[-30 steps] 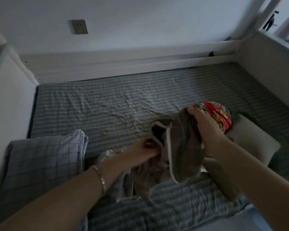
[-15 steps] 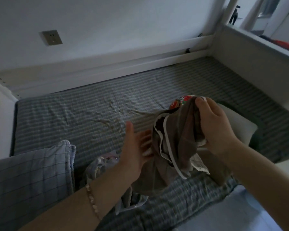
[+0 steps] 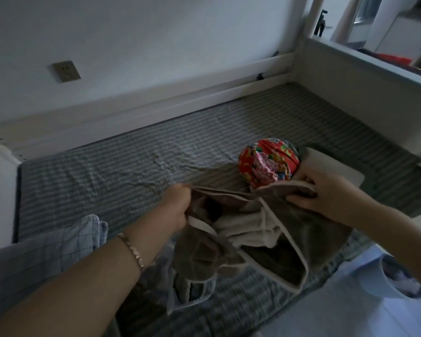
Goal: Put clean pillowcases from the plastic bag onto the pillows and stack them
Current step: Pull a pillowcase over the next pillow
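A brown pillowcase (image 3: 272,251) with pale piping hangs over the bed's front edge, its mouth stretched open between my hands. My left hand (image 3: 178,205) grips the left end of the opening and my right hand (image 3: 326,193) pinches the right end. Pale cloth shows inside the opening. Under the pillowcase lies a clear plastic bag (image 3: 180,295), partly hidden. A beige pillow (image 3: 336,166) lies behind my right hand. A pillow in a blue checked case (image 3: 41,259) rests at the lower left.
A red flowered cloth bundle (image 3: 267,161) sits just behind the pillowcase, against the beige pillow. The bed (image 3: 131,171) has a grey-green striped sheet and white rails at the back and right. A wall socket (image 3: 66,71) is on the wall. Pale floor shows at lower right.
My left hand has taken hold of the pillowcase's edge and pulled left, while my right hand moved right, so the bunched pillowcase is now spread open. The view shifted left and down.
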`<state>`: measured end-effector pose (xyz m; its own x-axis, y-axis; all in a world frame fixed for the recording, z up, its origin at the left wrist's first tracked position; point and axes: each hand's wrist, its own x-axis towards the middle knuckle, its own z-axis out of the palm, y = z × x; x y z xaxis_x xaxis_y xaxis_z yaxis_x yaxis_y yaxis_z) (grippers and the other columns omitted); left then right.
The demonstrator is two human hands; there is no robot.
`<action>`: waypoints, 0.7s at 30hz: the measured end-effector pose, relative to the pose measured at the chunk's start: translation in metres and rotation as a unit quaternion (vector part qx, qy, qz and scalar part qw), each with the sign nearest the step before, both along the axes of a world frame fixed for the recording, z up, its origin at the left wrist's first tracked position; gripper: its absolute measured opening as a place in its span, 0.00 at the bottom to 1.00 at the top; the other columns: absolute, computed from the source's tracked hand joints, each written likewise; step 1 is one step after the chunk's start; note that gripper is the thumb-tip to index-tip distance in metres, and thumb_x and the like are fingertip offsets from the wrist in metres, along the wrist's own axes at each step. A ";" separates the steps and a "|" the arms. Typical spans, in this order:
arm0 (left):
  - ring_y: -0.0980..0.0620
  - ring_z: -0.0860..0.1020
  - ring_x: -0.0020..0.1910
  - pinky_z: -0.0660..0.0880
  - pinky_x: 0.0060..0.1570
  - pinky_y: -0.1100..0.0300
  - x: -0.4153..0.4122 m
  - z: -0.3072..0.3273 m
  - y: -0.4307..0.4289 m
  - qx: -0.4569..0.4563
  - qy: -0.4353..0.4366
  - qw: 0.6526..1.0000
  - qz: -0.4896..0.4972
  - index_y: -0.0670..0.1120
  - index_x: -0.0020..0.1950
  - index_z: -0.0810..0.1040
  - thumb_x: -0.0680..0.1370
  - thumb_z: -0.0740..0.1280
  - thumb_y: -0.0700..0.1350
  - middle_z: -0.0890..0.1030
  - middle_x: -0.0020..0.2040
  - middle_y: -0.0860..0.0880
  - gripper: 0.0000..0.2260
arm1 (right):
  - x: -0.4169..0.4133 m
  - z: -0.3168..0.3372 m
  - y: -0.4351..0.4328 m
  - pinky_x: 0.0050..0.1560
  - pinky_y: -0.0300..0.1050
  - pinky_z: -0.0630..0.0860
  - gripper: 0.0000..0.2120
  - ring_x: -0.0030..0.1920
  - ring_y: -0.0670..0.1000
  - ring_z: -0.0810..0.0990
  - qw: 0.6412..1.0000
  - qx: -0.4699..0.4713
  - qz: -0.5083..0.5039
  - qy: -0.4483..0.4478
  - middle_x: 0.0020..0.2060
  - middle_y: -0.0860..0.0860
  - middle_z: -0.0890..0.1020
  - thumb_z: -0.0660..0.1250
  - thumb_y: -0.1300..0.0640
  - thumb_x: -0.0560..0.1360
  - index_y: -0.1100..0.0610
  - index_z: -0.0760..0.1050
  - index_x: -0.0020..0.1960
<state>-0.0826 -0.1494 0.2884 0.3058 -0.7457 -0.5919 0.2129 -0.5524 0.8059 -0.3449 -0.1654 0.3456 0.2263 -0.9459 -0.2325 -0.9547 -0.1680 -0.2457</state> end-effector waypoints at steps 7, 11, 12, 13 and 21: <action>0.47 0.80 0.44 0.78 0.50 0.52 -0.048 0.052 0.020 -0.108 -0.064 0.941 -0.313 0.45 0.44 0.79 0.69 0.71 0.36 0.81 0.42 0.44 0.07 | 0.055 -0.027 0.019 0.64 0.43 0.69 0.39 0.63 0.49 0.72 0.977 0.112 0.106 -0.149 0.63 0.48 0.73 0.74 0.44 0.66 0.52 0.62 0.71; 0.50 0.78 0.50 0.75 0.48 0.62 -0.034 0.044 0.029 -0.188 -0.351 0.813 -0.426 0.50 0.63 0.71 0.71 0.69 0.37 0.78 0.51 0.49 0.22 | 0.067 -0.059 0.008 0.51 0.44 0.72 0.12 0.53 0.54 0.78 0.990 0.081 0.047 -0.106 0.51 0.53 0.80 0.64 0.61 0.74 0.57 0.74 0.57; 0.48 0.77 0.53 0.74 0.50 0.59 -0.023 0.037 0.030 -0.158 -0.477 0.748 -0.433 0.49 0.68 0.66 0.73 0.67 0.36 0.76 0.56 0.48 0.25 | 0.064 -0.062 0.004 0.48 0.43 0.70 0.12 0.51 0.53 0.77 0.988 0.077 0.009 -0.130 0.50 0.53 0.79 0.61 0.64 0.74 0.57 0.74 0.57; 0.45 0.76 0.55 0.74 0.51 0.55 -0.011 0.029 0.030 -0.108 -0.575 0.690 -0.427 0.49 0.70 0.63 0.74 0.64 0.34 0.72 0.59 0.46 0.26 | 0.063 -0.064 0.000 0.46 0.41 0.69 0.14 0.50 0.51 0.75 0.985 0.081 -0.017 -0.152 0.50 0.53 0.77 0.59 0.66 0.75 0.57 0.72 0.58; 0.43 0.75 0.50 0.72 0.46 0.53 0.050 -0.018 0.028 -0.084 -0.631 0.710 -0.302 0.41 0.48 0.76 0.72 0.62 0.32 0.77 0.47 0.45 0.08 | 0.058 -0.048 -0.021 0.46 0.46 0.77 0.17 0.50 0.53 0.79 0.983 -0.030 0.130 0.125 0.47 0.48 0.78 0.63 0.40 0.72 0.51 0.70 0.52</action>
<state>-0.0325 -0.1217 0.2704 0.1077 -0.9940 -0.0177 -0.9716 -0.1090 0.2101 -0.2867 -0.1867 0.2977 0.4050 -0.8775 -0.2570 -0.9069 -0.4213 0.0093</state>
